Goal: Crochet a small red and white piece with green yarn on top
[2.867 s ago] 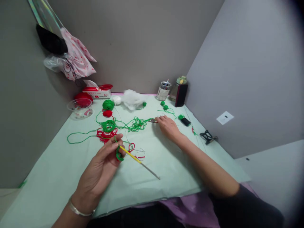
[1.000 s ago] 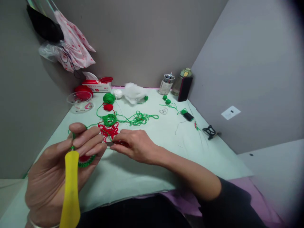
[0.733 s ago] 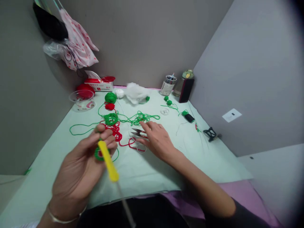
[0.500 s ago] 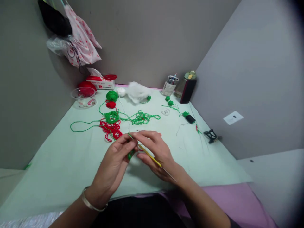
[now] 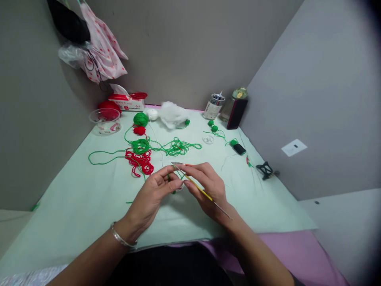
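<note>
Between the fingers of my right hand is a crochet hook with a yellow grip, its metal shaft sticking out back over the wrist. My left hand is closed on green yarn, of which only small bits show among the fingers. A strand of green runs between the two hands near the hook's tip. The fingertips of both hands nearly meet. Just beyond them lies a pointed tool with an orange part, partly hidden by my right fingers.
Tangled green yarn and red yarn lie beyond my left hand. Farther back are a green ball, white stuffing, a plastic tub and a tissue box. A pen can, bottle and black clip stand right.
Both hands have shifted slightly right. The hook has moved right with my right hand, and a green strand now shows stretched between the hands.
</note>
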### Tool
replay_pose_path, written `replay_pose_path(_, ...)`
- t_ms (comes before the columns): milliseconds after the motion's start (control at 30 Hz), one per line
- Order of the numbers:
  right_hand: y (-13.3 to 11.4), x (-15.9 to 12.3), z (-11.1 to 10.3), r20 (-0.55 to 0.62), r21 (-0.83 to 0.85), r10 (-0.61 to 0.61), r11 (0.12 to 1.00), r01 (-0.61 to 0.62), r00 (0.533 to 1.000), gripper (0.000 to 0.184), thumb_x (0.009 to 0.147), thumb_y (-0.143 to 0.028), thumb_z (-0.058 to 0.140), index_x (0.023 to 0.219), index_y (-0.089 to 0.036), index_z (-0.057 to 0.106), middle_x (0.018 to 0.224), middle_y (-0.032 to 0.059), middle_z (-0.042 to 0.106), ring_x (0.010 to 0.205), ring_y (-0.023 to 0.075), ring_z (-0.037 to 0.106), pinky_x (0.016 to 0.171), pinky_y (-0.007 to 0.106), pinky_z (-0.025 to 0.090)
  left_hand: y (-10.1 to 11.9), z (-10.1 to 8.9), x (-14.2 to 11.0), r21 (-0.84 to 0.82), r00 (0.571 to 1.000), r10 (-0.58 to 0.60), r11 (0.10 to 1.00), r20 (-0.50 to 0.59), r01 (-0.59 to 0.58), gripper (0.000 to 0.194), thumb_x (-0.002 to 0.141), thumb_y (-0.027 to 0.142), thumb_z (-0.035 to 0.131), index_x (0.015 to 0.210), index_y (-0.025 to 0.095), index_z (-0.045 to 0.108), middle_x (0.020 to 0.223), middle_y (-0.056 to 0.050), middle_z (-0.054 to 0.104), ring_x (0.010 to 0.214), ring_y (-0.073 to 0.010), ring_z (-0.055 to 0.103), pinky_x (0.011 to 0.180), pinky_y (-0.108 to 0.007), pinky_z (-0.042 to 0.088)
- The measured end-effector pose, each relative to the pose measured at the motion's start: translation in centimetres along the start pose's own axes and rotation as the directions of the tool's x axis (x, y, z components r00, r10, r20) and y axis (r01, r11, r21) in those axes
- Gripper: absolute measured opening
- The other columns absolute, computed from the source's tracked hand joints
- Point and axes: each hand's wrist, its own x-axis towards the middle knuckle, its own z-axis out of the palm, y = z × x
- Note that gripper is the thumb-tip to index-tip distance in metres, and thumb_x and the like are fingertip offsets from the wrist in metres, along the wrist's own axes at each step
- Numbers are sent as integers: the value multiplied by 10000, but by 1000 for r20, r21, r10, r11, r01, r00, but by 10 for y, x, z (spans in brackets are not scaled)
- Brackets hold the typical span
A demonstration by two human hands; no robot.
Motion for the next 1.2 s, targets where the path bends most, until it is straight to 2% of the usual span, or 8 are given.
replay_pose_path(167, -7, -3, 1, -112, 136, 128, 984, -112, 985, 284, 1027, -202, 644, 1281, -292, 733, 1107, 73, 802, 1004, 225, 743, 860, 394, 620, 4, 5, -2, 35, 1000, -5, 999, 26, 4, 242, 780, 315, 902, 977, 207, 813, 877, -19, 645, 845, -174, 540, 784, -295, 423)
replay_pose_path(400, -9, -4, -2, -102, 284, 254, 934, -217, 962, 231, 1019, -213, 659, 1202, -295, 774, 1088, 65, 807, 982, 212, 745, 862, 381, 623, -3, 7, -6, -32, 998, -58, 998, 12, 58, 258, 773, 318, 901, 1001, 213, 841, 869, -29, 634, 842, -181, 521, 793, -306, 423)
replay_pose_path(600, -18, -6, 0, -56, 419, 329, 865, -277, 943, 212, 1035, -243, 632, 1140, -299, 807, 1045, 61, 815, 994, 223, 742, 888, 400, 615, -7, 12, -3, -56, 999, -29, 998, -46, 26, 245, 762, 323, 919, 981, 232, 858, 805, -2, 616, 786, -158, 482, 806, -291, 412)
replay_pose_path(700, -23, -9, 0, -35, 482, 386, 814, -322, 922, 157, 1020, -269, 665, 1069, -289, 813, 982, 44, 804, 927, 204, 729, 880, 380, 601, -8, 15, -3, -108, 997, -23, 994, -80, 14, 237, 821, 333, 885, 1044, 256, 854, 855, 0, 637, 774, -140, 485, 822, -279, 429)
replay_pose_path(867, -17, -12, -4, 80, 654, 572, 588, -477, 816, 250, 967, -395, 731, 1173, -265, 784, 900, 33, 780, 764, 174, 707, 746, 338, 600, -4, 9, -10, -129, 996, -94, 987, -1, 93, 294, 833, 265, 875, 1126, 279, 854, 1056, -33, 715, 989, -165, 593, 898, -256, 464)
replay_pose_path(1033, -5, -8, -6, 102, 796, 692, 375, -476, 715, 260, 856, -462, 818, 926, -213, 786, 646, -17, 650, 565, 133, 570, 574, 286, 501, -1, 1, -15, -155, 978, -193, 967, 73, 202, 355, 800, 214, 879, 1150, 266, 856, 1064, -45, 742, 957, -158, 647, 896, -253, 499)
replay_pose_path(1133, -5, -7, -5, 86, 804, 726, 354, -478, 682, 319, 901, -521, 749, 870, -205, 767, 635, -11, 614, 559, 129, 537, 548, 277, 476, -2, 1, -15, -185, 970, -211, 955, 123, 231, 350, 820, 193, 847, 1165, 250, 851, 980, -45, 740, 921, -171, 690, 918, -291, 532)
replay_pose_path(1200, -8, -8, -5, 25, 779, 728, 416, -470, 685, 331, 982, -504, 656, 879, -208, 760, 667, -1, 625, 587, 132, 554, 579, 278, 498, -3, 2, -15, -192, 972, -212, 955, 100, 228, 350, 828, 180, 839, 1171, 253, 845, 984, -35, 735, 927, -175, 710, 931, -306, 548)
